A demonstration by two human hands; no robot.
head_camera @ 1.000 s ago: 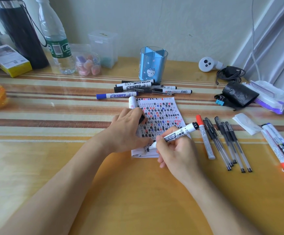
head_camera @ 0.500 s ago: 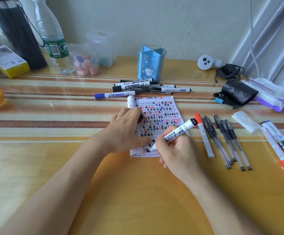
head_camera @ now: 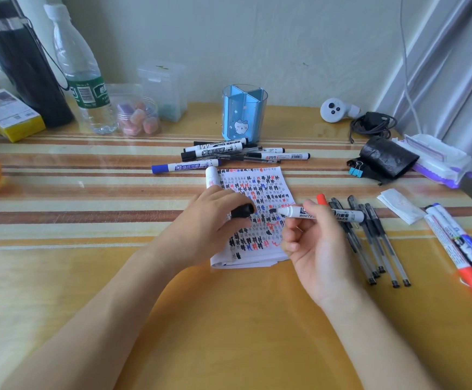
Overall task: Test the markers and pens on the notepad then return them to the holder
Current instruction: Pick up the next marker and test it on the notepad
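Head view: left hand fingers curl round a black cap; right hand fingers pinch the marker level, its bare tip just beside the cap; notepad under the fingertips, holder beyond

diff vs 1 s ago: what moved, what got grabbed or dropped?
The right hand lifted the whiteboard marker off the notepad and swung it from a writing slant to level, tip pointing left at the black cap. The left hand keeps its grip on that cap. Blue holder and loose pens stayed put.
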